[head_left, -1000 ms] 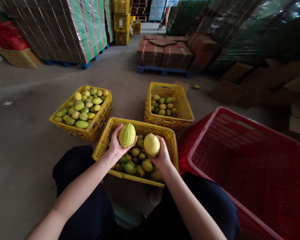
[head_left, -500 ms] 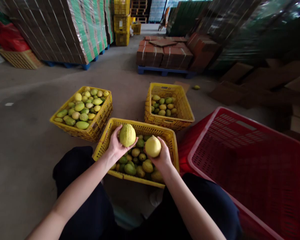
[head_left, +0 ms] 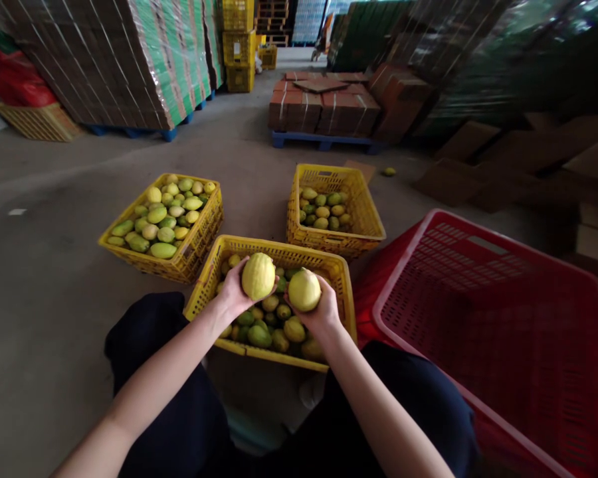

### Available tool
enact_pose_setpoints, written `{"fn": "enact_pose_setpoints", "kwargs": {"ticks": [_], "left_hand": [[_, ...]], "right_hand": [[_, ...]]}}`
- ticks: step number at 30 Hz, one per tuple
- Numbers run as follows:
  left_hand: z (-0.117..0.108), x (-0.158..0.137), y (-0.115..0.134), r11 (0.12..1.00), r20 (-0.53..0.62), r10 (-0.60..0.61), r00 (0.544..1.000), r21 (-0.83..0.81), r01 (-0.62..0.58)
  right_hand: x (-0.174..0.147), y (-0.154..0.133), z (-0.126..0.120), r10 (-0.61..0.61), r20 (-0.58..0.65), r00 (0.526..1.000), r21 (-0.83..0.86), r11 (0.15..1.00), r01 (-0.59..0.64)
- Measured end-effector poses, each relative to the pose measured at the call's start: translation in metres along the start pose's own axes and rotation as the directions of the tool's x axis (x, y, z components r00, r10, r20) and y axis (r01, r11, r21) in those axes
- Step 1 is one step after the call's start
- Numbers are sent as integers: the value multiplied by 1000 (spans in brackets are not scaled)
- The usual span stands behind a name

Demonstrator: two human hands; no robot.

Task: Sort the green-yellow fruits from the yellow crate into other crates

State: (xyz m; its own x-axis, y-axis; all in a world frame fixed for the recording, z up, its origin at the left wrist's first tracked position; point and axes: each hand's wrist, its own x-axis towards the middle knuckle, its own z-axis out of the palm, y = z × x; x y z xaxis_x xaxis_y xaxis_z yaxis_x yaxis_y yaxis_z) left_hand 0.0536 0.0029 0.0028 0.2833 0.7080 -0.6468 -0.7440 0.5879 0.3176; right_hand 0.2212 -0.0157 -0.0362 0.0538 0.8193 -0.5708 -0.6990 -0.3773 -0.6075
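Note:
Both hands are raised over a yellow crate [head_left: 351,312] partly filled with green and yellow citrus fruit. My left hand [head_left: 233,292] holds a ribbed yellow-green citrus fruit [head_left: 258,276], its fingers curled behind and under it. A smoother, paler citrus fruit [head_left: 303,291] is gripped in my right hand [head_left: 327,309], with the thumb along its right side. The two fruits are close together but apart. Fingers behind each fruit are mostly hidden.
A heaped yellow crate [head_left: 199,232] of similar fruit stands at the left. Behind the near crate is another, partly filled yellow crate [head_left: 371,206]. A large red crate [head_left: 403,265] is at my right. Beyond lie a blue pallet [head_left: 323,141] with cardboard stacks and one loose fruit [head_left: 389,172].
My left hand has shifted slightly right and down, turning its fruit. My right hand's fruit has tilted, its pointed tip less visible; that hand has barely moved.

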Motion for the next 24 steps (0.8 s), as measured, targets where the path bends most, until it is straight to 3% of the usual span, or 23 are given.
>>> {"fn": "enact_pose_setpoints", "kwargs": {"ticks": [3, 5, 8, 10, 13, 18, 21, 24], "left_hand": [[-1, -3, 2, 999, 77, -19, 997, 39, 16], [-2, -3, 4, 997, 100, -26, 995, 81, 18], [-4, -1, 5, 991, 170, 7, 985, 131, -30], [-7, 1, 6, 982, 250, 71, 966, 154, -112], [-12, 3, 6, 947, 397, 165, 903, 193, -258], [-17, -2, 5, 824, 593, 236, 770, 298, -482], [-17, -7, 4, 798, 661, 214, 719, 306, -520], [-18, -9, 4, 804, 678, 172, 714, 322, -500]], "right_hand": [[-9, -5, 9, 161, -133, 978, 184, 974, -135], [-14, -9, 14, 186, -157, 970, 204, 967, -153], [-18, -13, 18, 176, -127, 976, 161, 975, -155], [-20, -12, 18, 133, -40, 990, 117, 985, -127], [-22, -8, 16, 4, 163, 987, 24, 1000, -8], [-31, -3, 13, -244, 412, 878, -136, 936, 324], [-35, -3, 13, -287, 486, 826, -195, 885, 422], [-36, -3, 12, -296, 513, 806, -204, 870, 449]]}}
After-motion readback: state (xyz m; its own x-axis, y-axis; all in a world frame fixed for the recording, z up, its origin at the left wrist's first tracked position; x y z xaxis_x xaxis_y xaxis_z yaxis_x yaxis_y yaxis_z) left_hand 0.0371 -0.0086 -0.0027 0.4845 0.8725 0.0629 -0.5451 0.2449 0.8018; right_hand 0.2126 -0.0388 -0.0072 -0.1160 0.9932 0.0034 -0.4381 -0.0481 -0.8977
